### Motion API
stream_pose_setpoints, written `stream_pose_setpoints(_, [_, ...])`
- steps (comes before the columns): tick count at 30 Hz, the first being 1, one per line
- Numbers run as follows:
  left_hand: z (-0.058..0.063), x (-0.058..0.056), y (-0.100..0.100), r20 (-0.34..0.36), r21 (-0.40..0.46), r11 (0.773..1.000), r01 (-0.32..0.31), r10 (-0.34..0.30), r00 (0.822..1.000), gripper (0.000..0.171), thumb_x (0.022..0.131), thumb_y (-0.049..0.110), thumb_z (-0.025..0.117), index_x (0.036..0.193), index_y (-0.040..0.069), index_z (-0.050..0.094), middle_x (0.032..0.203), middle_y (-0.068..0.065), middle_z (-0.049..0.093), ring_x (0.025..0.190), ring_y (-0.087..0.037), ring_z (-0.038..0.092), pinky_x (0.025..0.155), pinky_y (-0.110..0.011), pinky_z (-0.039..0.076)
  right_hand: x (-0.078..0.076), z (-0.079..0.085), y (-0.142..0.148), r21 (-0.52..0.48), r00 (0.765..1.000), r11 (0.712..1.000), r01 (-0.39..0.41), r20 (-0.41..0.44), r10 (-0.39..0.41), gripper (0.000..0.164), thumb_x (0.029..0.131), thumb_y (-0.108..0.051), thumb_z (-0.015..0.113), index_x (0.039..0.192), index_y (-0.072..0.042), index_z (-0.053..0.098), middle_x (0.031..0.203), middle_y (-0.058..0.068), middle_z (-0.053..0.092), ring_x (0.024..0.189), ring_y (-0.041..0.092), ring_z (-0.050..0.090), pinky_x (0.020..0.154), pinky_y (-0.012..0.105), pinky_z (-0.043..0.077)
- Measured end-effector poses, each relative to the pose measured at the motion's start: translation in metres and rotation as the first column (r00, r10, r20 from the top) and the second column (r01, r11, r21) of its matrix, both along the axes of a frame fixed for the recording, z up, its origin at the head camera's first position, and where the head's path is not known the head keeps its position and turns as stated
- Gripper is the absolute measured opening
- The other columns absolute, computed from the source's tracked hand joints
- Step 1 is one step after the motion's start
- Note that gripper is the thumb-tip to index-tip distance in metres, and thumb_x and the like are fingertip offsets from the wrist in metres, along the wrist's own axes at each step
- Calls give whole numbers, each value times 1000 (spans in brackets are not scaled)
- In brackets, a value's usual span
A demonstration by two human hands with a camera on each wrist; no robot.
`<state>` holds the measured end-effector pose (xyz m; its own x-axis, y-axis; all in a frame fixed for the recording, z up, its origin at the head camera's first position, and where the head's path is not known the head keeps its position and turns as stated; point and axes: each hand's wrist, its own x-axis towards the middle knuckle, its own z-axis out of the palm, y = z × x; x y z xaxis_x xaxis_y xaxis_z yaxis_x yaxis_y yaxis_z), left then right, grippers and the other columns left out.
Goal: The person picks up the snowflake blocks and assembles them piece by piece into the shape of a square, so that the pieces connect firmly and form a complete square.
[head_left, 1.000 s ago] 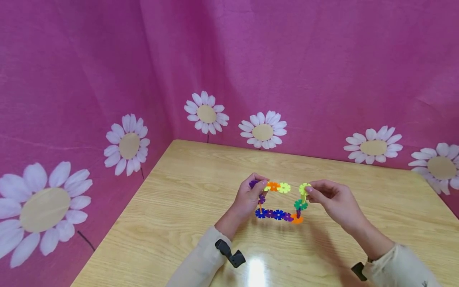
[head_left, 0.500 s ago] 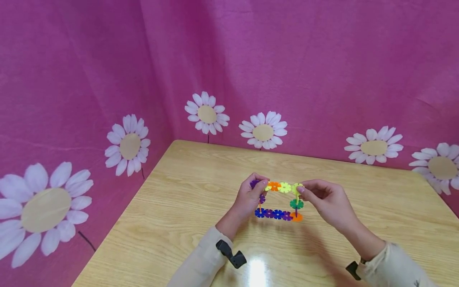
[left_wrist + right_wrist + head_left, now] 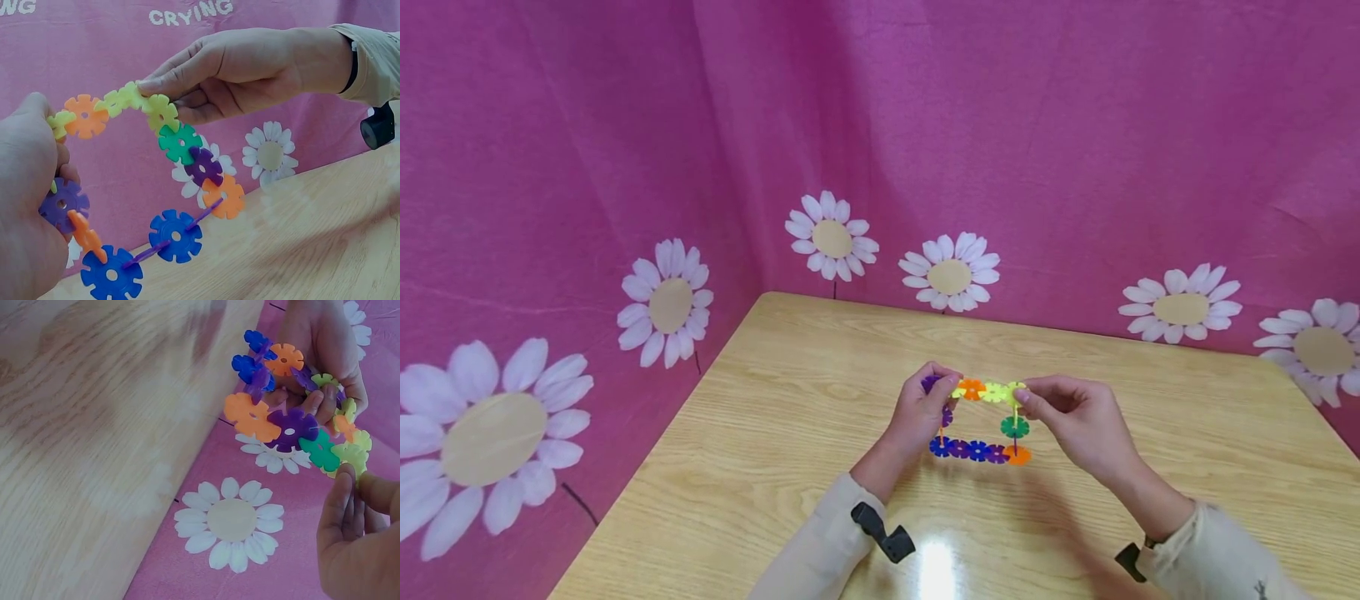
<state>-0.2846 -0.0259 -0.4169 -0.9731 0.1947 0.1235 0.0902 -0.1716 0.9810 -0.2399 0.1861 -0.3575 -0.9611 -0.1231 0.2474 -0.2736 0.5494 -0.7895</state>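
Note:
Notched plastic flower discs, slotted edge into edge, make a frame-like chain held above the table in the head view. My left hand grips its upper left part, around a purple disc and a yellow disc, and covers some of that side. At the upper right corner, my right hand pinches a yellow disc between thumb and fingers. Beside that lie an orange disc and other yellow ones. A green disc hangs below, then purple, orange and blue discs along the bottom.
A light wooden table lies under both hands. A pink cloth printed with white daisies stands behind and to the left of it. Each wrist bears a dark strap with a small black camera.
My right hand has moved left with its yellow disc, up against the yellow disc at the top row's end. The gap there has closed. The left hand stays nearly still.

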Motion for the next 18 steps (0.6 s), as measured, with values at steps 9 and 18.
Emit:
stream_pose_setpoints(9, [1, 3, 6, 52, -21, 1000, -21, 23, 998, 26, 104, 26, 49, 111, 3, 61, 81, 0, 52, 70, -14, 46, 58, -20, 41, 1, -3, 4, -45, 999, 999, 18, 27, -16, 30, 92, -25, 73, 110, 0, 74, 94, 15, 76, 77, 15, 74, 69, 21, 58])
stream_pose_setpoints(18, [0, 6, 16, 98, -49, 998, -36, 41, 994, 27, 104, 29, 49, 108, 6, 63, 84, 0, 53, 69, -15, 47, 59, -21, 42, 5, -2, 9, -43, 998, 999, 23, 57, -20, 28, 92, -25, 73, 107, -2, 75, 89, 11, 77, 75, 13, 73, 69, 23, 58])
